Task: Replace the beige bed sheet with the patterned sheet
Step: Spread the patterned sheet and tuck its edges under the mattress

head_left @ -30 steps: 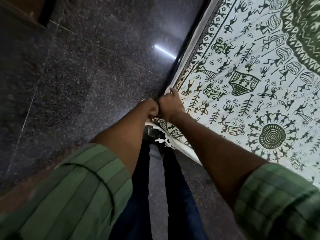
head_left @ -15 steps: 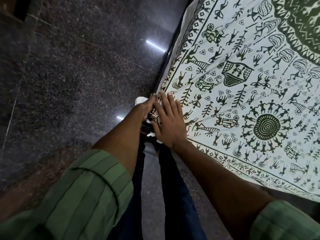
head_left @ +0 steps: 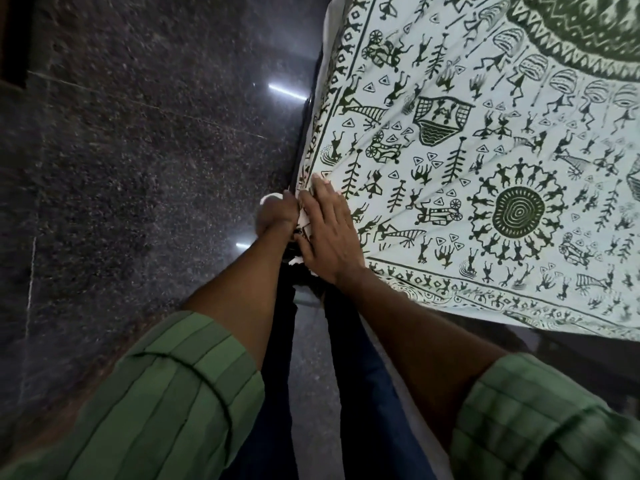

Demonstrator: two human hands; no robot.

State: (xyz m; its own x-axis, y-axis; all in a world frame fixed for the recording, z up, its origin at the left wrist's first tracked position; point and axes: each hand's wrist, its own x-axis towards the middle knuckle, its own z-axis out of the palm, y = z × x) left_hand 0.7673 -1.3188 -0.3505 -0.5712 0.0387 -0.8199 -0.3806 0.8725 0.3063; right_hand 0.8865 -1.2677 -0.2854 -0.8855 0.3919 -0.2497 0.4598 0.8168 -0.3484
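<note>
The patterned sheet [head_left: 485, 140], white with dark green tribal figures, lies spread over the bed and fills the right of the view. At its near left corner, my right hand [head_left: 329, 233] rests flat on the sheet, fingers straight and pointing away from me. My left hand [head_left: 277, 216] is just left of it at the corner's edge, curled round a bunch of the sheet's white fabric. The fingers of my left hand are mostly hidden. No beige sheet is in view.
A dark speckled stone floor [head_left: 138, 168] with light reflections covers the left. The bed's dark frame edge [head_left: 306, 126] runs along the sheet's left side. My legs in dark trousers [head_left: 363, 393] stand at the bed corner.
My right hand went from a fist at the corner to lying flat on the sheet. The view has shifted closer over the bed; my left hand stays at the corner.
</note>
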